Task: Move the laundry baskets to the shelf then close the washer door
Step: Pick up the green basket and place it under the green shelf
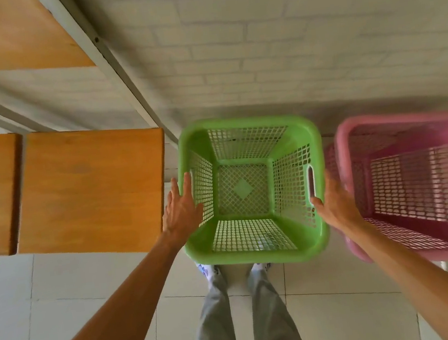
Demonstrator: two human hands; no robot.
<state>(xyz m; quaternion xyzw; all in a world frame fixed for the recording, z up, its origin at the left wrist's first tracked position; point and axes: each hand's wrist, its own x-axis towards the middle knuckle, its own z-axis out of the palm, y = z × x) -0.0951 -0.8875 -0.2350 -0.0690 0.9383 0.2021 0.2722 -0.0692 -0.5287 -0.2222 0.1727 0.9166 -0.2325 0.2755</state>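
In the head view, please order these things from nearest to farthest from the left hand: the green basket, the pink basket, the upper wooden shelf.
From the left hand:
1. Green basket: its left rim touches the fingers.
2. Pink basket: to the right, beyond the green one.
3. Upper wooden shelf: at the top left, clearly the farthest.
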